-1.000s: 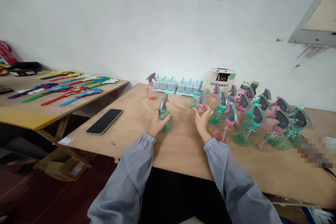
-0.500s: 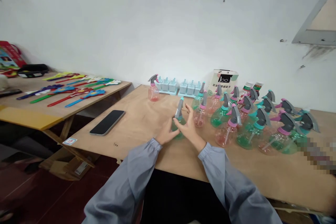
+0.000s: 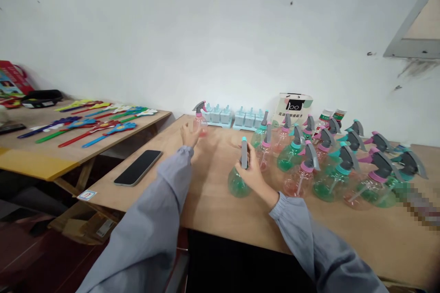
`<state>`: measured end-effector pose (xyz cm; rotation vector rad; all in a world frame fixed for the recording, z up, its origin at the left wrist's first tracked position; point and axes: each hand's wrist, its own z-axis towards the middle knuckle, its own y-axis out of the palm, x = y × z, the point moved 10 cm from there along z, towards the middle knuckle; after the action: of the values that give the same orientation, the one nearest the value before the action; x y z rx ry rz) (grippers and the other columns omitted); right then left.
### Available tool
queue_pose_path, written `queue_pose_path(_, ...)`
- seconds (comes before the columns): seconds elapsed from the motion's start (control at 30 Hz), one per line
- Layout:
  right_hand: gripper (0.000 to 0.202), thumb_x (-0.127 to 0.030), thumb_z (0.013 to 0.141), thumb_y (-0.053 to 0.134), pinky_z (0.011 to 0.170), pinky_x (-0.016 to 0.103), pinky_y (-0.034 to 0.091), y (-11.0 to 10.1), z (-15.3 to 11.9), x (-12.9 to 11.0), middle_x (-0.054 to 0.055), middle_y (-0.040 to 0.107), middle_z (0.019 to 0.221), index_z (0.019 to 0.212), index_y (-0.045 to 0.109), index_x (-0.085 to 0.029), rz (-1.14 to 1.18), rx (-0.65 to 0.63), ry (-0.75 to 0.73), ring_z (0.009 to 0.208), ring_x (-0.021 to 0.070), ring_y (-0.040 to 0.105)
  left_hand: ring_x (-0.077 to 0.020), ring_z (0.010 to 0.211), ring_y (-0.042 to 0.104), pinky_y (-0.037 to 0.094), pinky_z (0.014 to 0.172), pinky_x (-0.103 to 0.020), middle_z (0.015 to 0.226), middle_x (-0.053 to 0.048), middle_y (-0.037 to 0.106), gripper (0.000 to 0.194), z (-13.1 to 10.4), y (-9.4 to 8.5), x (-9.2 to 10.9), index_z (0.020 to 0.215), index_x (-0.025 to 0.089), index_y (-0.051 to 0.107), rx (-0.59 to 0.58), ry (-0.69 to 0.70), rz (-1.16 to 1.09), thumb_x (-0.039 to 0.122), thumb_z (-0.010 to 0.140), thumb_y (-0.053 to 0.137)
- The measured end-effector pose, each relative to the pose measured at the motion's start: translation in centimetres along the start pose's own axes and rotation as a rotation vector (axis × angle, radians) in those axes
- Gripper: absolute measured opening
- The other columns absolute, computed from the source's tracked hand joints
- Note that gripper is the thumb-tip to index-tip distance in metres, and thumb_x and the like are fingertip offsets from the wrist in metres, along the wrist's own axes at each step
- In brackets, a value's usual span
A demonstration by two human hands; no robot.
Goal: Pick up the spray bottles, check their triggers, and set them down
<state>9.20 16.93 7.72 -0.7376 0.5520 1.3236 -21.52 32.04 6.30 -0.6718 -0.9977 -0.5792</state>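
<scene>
My right hand [image 3: 253, 171] is closed around the neck of a green spray bottle [image 3: 238, 184] with a grey trigger head, which stands upright near the table's front edge. My left hand [image 3: 190, 136] is stretched to the far left side of the table, fingers apart, in front of a pink spray bottle [image 3: 200, 124]. Whether it touches that bottle I cannot tell. To the right of my right hand stand several more spray bottles in pink [image 3: 298, 182] and green [image 3: 328, 185], grouped closely.
A phone [image 3: 138, 168] lies on the left part of the wooden table [image 3: 206, 210]. Light-blue ice-pop moulds [image 3: 220, 116] and a printed box [image 3: 292, 109] stand by the wall. Colourful hand-shaped clappers [image 3: 109, 133] cover a second table at left.
My left hand has left the green spray bottle and moved left and away to the pink one. My right hand stays at the green bottle, which now sits slightly further right and nearer.
</scene>
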Motion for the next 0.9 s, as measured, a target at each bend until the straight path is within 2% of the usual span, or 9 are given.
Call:
queue_pose_path(0.07,0.069,-0.02,0.075,0.061,0.091,0.042,0.055,-0.1,0.0,-0.6,0.009,0.062,0.128,0.142,0.042,-0.028,-0.033,0.008,-0.018,0.094,0.0202,0.065,-0.0343,0.141,0.042,0.035,0.117,-0.049,0.143,-0.021,0.049,0.076,3.1,1.0,-0.2,0.132,0.014,0.047,-0.004,-0.027,0.031,0.027,0.066,0.082)
queue_pose_path(0.17,0.062,-0.018,0.075,0.057,0.09,0.041,0.055,0.0,0.0,-1.3,0.008,0.065,0.122,0.136,0.045,-0.028,-0.055,-0.009,-0.038,0.094,0.0203,0.065,-0.0353,0.141,0.043,0.035,0.116,-0.053,0.144,-0.023,0.049,0.076,5.6,2.7,-0.3,0.135,0.012,0.044,-0.021,-0.041,0.054,0.027,0.069,0.08)
queue_pose_path(0.23,0.061,-0.017,0.074,0.056,0.087,0.04,0.055,0.0,0.0,-1.6,0.007,0.065,0.121,0.133,0.045,-0.027,-0.062,-0.021,-0.043,0.093,0.0202,0.065,-0.0351,0.142,0.043,0.035,0.115,-0.055,0.148,-0.023,0.047,0.072,6.2,3.5,-0.3,0.138,0.012,0.041,-0.02,-0.046,0.076,0.03,0.076,0.074)
queue_pose_path(0.33,0.063,-0.014,0.072,0.055,0.09,0.04,0.055,-0.1,0.0,-1.9,0.007,0.065,0.121,0.133,0.044,-0.028,-0.068,-0.014,-0.07,0.102,0.022,0.065,-0.0378,0.141,0.042,0.033,0.113,-0.06,0.148,-0.022,0.047,0.072,6.5,4.5,0.0,0.14,0.016,0.039,-0.019,-0.035,0.13,0.036,0.08,0.072)
queue_pose_path(0.47,0.065,-0.013,0.072,0.056,0.089,0.04,0.055,0.0,0.1,-2.1,0.007,0.065,0.119,0.134,0.043,-0.029,-0.065,-0.022,-0.091,0.105,0.0227,0.066,-0.0388,0.131,0.05,0.032,0.111,-0.06,0.136,-0.02,0.057,0.047,5.8,5.5,1.0,0.127,0.016,0.05,-0.039,0.014,0.246,0.033,0.085,0.065)
queue_pose_path(0.63,0.054,-0.022,0.08,0.061,0.085,0.038,0.057,-0.1,0.4,-1.9,0.006,0.066,0.116,0.132,0.046,-0.029,-0.048,-0.01,-0.051,0.095,0.0196,0.067,-0.0423,0.132,0.046,0.033,0.111,-0.057,0.133,-0.026,0.053,0.044,2.1,4.3,2.4,0.118,0.01,0.053,-0.016,0.13,0.351,0.03,0.081,0.068)
queue_pose_path(0.77,0.053,-0.024,0.08,0.061,0.083,0.036,0.058,0.2,0.5,-1.4,0.006,0.066,0.121,0.132,0.048,-0.028,-0.007,-0.05,0.002,0.089,0.0177,0.067,-0.0327,0.121,0.055,0.04,0.107,-0.048,0.122,-0.019,0.059,0.04,-3.3,3.1,3.0,0.114,0.013,0.054,-0.179,0.265,0.153,0.028,0.079,0.068)
queue_pose_path(0.83,0.055,-0.021,0.078,0.058,0.08,0.035,0.058,0.1,0.7,-1.0,0.005,0.068,0.119,0.132,0.05,-0.028,0.009,-0.07,0.039,0.083,0.0167,0.066,-0.0254,0.109,0.063,0.048,0.099,-0.041,0.116,-0.013,0.063,0.042,-6.4,2.0,2.9,0.119,0.016,0.053,-0.261,0.289,0.051,0.031,0.081,0.066)
queue_pose_path(0.9,0.055,-0.021,0.076,0.057,0.084,0.038,0.058,-0.5,1.0,-0.6,0.004,0.07,0.116,0.13,0.053,-0.029,0.024,-0.046,0.057,0.087,0.0189,0.067,-0.0228,0.104,0.066,0.051,0.095,-0.038,0.113,-0.01,0.066,0.043,-9.5,0.7,3.0,0.12,0.019,0.054,-0.304,0.323,-0.039,0.038,0.083,0.065)
